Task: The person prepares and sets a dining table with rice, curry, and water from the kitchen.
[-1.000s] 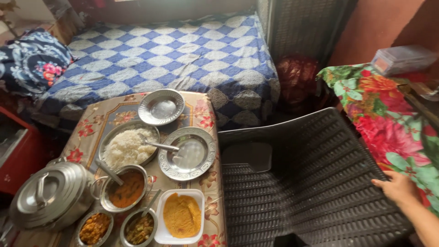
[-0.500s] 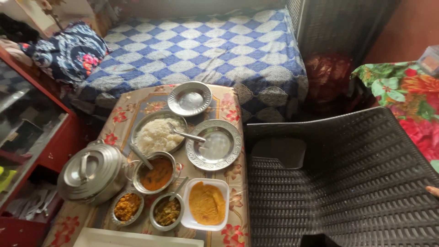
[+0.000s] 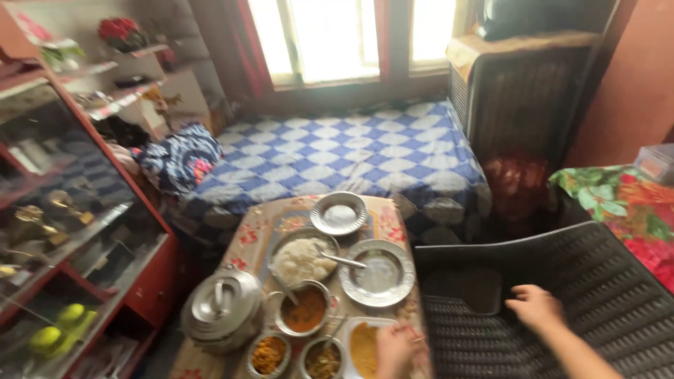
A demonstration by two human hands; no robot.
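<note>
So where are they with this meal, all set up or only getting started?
Laid out: a bowl of rice with a spoon, a pot of orange curry, small side dishes and a lidded steel pot. In hand: the left hand is at the white dish, the right hand on the black chair. Left: both steel plates look bare.

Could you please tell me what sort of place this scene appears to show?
Probably a room in a home, used for both sleeping and eating. A bed with a blue-and-white checked cover lies under a bright window, and a small floral-clothed table beside it bears steel dishes of cooked food.
</note>
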